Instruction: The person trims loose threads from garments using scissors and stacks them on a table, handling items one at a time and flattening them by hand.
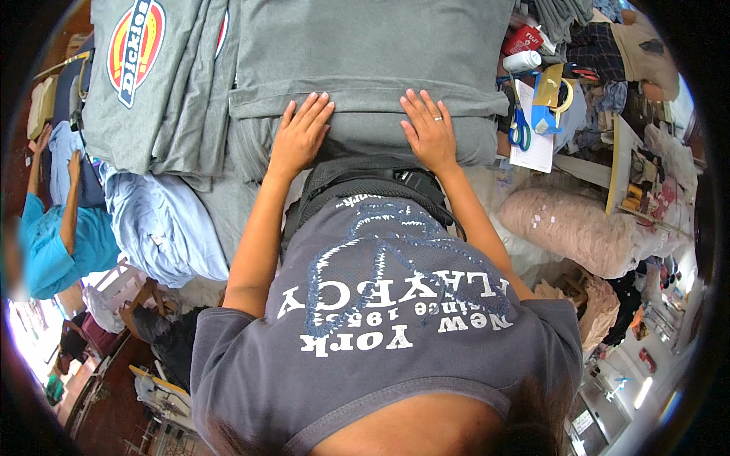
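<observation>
A smooth grey knit garment [372,45], probably a T-shirt, lies spread in front of me with a folded band along its near edge. It rests on a thick pile of grey cloth [365,140]. My left hand [303,133] is flat on that band, fingers stretched forward. To its right, my right hand [429,128], with a ring on one finger, also lies flat on the band, thumb spread. Neither hand holds anything. Left of the spread garment are stacked grey T-shirts [171,129] with an oval red, yellow and blue print.
Blue-handled scissors [520,129], a paper sheet [534,148], a tape roll [563,96] and a white bottle [522,61] sit on the right. Light blue cloth [163,224] hangs at left, near a co-worker in turquoise [65,243]. A wrapped pinkish bundle [566,228] lies right.
</observation>
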